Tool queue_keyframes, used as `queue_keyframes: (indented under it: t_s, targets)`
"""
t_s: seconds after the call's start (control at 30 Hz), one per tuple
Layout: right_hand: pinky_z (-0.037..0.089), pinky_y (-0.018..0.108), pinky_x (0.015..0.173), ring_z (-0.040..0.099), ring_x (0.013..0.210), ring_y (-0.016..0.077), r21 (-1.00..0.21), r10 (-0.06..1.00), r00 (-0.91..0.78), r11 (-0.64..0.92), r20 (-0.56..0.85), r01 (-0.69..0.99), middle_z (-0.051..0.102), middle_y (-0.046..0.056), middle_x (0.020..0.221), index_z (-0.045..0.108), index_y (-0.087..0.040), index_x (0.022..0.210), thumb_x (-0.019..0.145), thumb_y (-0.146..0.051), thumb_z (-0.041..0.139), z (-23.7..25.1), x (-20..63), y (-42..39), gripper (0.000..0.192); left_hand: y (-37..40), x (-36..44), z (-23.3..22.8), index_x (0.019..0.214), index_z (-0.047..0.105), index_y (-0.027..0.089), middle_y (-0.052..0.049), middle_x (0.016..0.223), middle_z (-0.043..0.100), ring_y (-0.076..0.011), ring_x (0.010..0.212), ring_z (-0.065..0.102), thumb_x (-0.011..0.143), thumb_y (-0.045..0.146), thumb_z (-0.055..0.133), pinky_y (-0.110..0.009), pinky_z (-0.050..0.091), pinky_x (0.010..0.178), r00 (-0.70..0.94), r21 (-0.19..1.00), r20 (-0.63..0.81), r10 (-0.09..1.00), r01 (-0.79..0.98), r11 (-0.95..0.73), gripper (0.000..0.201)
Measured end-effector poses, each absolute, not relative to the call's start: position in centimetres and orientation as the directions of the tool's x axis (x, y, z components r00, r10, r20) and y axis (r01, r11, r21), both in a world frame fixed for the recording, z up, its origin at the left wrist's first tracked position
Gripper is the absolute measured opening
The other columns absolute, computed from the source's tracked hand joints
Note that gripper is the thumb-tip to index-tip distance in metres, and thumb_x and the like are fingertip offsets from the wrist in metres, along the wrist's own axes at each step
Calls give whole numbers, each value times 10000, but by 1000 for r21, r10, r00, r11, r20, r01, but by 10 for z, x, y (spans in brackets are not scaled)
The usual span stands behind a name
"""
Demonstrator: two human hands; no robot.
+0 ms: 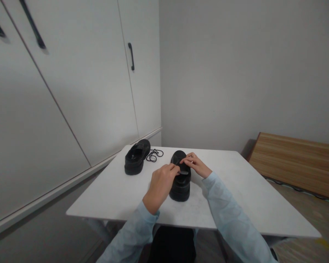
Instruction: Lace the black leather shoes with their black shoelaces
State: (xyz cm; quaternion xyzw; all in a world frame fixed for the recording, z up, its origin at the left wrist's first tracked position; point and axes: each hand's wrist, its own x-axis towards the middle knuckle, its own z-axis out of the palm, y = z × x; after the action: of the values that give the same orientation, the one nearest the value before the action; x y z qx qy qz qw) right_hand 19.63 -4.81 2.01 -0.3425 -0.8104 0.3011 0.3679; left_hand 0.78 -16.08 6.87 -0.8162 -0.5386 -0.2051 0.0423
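Observation:
A black shoe (180, 191) stands on the white table in front of me, its toe pointing away and its heel towards me. My left hand (161, 182) is at the left side of the shoe's opening, with thumb and fingers pinched on its upper near the grey-edged tongue (184, 172). From the right, my right hand (196, 164) reaches over the front of the shoe, fingers bent and drawn together by the lacing area. Whatever lies between those fingertips is too small to make out.
A second black shoe (134, 160) stands at the table's back left, beside a loose black shoelace (153, 155). White cabinets (79, 84) line the left, a grey wall (235, 73) rises behind the table (235, 197), and a wooden board (296, 164) is at the right.

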Motion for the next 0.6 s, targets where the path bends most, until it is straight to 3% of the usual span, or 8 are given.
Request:
queue_keyframes:
  t_s: [0.1,0.43,0.6]
  targets:
    - [416,389,829,443,950,217,-713,760,-503,612,412,342,421,51,911,702,-241,925,842,-528,498,21,194,-49,361,-168,7,68,940,596,205,-28,938,651,-174,895,601,897,203,463,-257,441,726,352,151,376,857,890,-431,139]
    - [436,347,745,463,885,200,-727,760,-498,608,417,320,410,44,894,707,-241,924,824,-557,504,18,195,-48,388,-190,-8,66,937,608,202,-30,930,663,-155,841,624,884,150,453,-247,478,749,351,288,349,869,842,-456,173]
    - [435,334,705,468,842,189,-726,758,-495,612,425,313,410,42,888,709,-237,908,824,-544,516,20,195,-48,372,-203,-24,72,949,626,225,-24,922,669,-142,815,629,876,156,448,-230,481,742,352,297,325,877,843,-449,204]
